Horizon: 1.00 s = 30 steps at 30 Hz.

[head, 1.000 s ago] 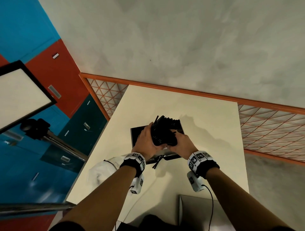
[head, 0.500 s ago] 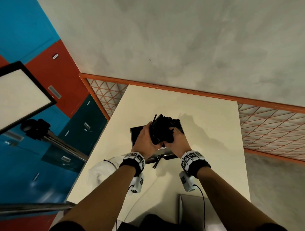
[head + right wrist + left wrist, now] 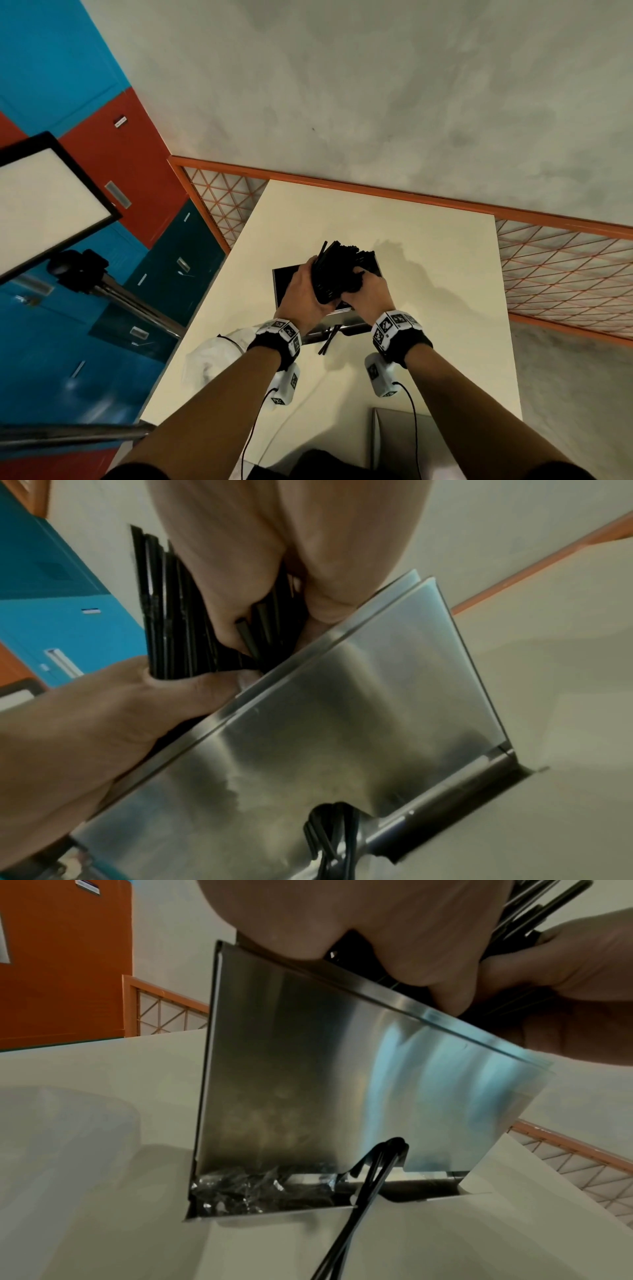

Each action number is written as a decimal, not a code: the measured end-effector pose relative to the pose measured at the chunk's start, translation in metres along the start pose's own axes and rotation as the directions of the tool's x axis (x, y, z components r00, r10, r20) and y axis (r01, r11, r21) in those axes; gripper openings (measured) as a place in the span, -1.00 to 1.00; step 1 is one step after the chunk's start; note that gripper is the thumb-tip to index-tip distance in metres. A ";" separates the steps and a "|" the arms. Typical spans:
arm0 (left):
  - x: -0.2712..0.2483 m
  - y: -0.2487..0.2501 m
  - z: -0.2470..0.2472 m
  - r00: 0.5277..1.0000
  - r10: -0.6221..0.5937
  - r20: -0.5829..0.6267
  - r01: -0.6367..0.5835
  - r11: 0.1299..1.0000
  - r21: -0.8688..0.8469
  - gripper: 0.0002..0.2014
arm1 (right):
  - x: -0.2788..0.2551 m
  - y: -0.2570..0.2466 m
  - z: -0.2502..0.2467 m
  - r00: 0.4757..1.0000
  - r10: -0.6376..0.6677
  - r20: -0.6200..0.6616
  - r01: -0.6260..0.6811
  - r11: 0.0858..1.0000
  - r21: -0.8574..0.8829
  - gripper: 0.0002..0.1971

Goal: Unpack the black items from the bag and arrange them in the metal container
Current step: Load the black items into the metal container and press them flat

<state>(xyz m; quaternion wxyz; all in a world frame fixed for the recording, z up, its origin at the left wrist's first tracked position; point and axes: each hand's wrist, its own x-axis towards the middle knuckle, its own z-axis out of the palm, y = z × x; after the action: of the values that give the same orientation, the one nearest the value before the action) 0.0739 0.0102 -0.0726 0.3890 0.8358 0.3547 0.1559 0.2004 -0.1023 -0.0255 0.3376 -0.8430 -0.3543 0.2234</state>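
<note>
A bundle of black straws (image 3: 337, 270) stands upright over the open top of the metal container (image 3: 283, 281) in the middle of the cream table. My left hand (image 3: 301, 294) grips the bundle from the left, and my right hand (image 3: 368, 294) grips it from the right. In the right wrist view the fingers (image 3: 274, 547) curl around the straws (image 3: 171, 610) just above the container's rim (image 3: 342, 647). A few black straws (image 3: 377, 1172) stick out of the slot at the foot of the steel front wall (image 3: 342, 1069). The bundle's lower end is hidden inside the container.
A crumpled clear plastic bag (image 3: 212, 356) lies on the table's left edge, near my left wrist. A grey box (image 3: 394, 431) sits at the near edge. A light panel on a stand (image 3: 44, 195) rises at the left. An orange mesh rail (image 3: 548, 270) borders the table.
My right hand has shifted left, closing in on the bundle. The straws and my left hand have stayed almost where they were over the container.
</note>
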 end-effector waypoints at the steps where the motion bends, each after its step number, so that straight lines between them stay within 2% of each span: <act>1: 0.000 0.000 0.000 1.000 0.002 -0.001 -0.002 1.000 -0.012 0.02 | 0.000 0.000 -0.005 1.000 0.000 -0.004 0.000 1.000 0.016 -0.72; 5: -0.002 0.007 -0.004 0.999 0.044 0.005 -0.044 0.999 -0.010 0.03 | 0.000 -0.008 -0.031 1.000 -0.010 -0.005 0.010 0.997 0.079 -0.88; 7: -0.003 0.014 -0.006 0.997 0.073 0.017 -0.073 0.997 0.002 0.04 | 0.001 -0.010 -0.043 0.998 0.047 0.041 -0.055 0.974 0.220 -0.90; 9: -0.001 0.020 -0.009 0.996 0.088 0.034 -0.089 0.996 0.029 0.04 | 0.005 -0.009 -0.051 0.990 0.095 0.108 -0.132 0.904 0.408 -0.84; 12: 0.000 0.027 -0.013 0.988 0.122 0.090 -0.133 0.984 0.119 0.01 | 0.012 -0.004 -0.054 0.976 0.125 0.180 -0.208 0.790 0.577 -0.81; 14: -0.001 0.029 -0.012 0.982 0.148 0.118 -0.169 0.967 0.193 -0.03 | 0.014 -0.003 -0.047 0.962 0.159 0.223 -0.268 0.717 0.643 -0.80; 16: -0.002 0.028 -0.011 0.983 0.153 0.105 -0.174 0.955 0.239 -0.08 | 0.013 -0.003 -0.039 0.956 0.190 0.222 -0.291 0.695 0.657 -0.83; 18: -0.004 0.027 -0.009 0.987 0.147 0.072 -0.160 0.956 0.247 -0.14 | 0.011 -0.004 -0.032 0.956 0.237 0.172 -0.293 0.750 0.593 -0.88; 20: -0.005 0.027 -0.007 0.988 0.148 0.049 -0.155 0.958 0.241 -0.19 | 0.010 0.000 -0.027 0.963 0.261 0.070 -0.262 0.840 0.476 -0.88; 23: -0.004 0.028 -0.004 0.988 0.146 0.039 -0.151 0.956 0.250 -0.19 | 0.008 0.005 -0.022 0.968 0.225 -0.115 -0.168 0.914 0.369 -0.79; 25: -0.002 0.029 -0.001 0.989 0.139 0.050 -0.147 0.951 0.270 -0.16 | 0.008 0.007 -0.022 0.960 0.198 -0.196 -0.130 0.941 0.313 -0.75; 27: 0.000 0.031 0.001 0.987 0.144 0.078 -0.161 0.938 0.307 -0.12 | 0.009 0.008 -0.020 0.951 0.180 -0.251 -0.096 0.944 0.315 -0.74; 30: 0.002 0.035 0.005 0.974 0.178 0.137 -0.218 0.900 0.378 -0.04 | 0.006 0.003 -0.022 0.919 0.312 -0.240 -0.152 0.844 0.514 -0.62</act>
<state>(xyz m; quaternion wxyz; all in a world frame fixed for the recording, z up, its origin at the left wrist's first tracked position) 0.0945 -0.0074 -0.0493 0.2138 0.9348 0.2722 0.0794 0.2197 -0.1086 -0.0138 0.5602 -0.7925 -0.1225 0.2075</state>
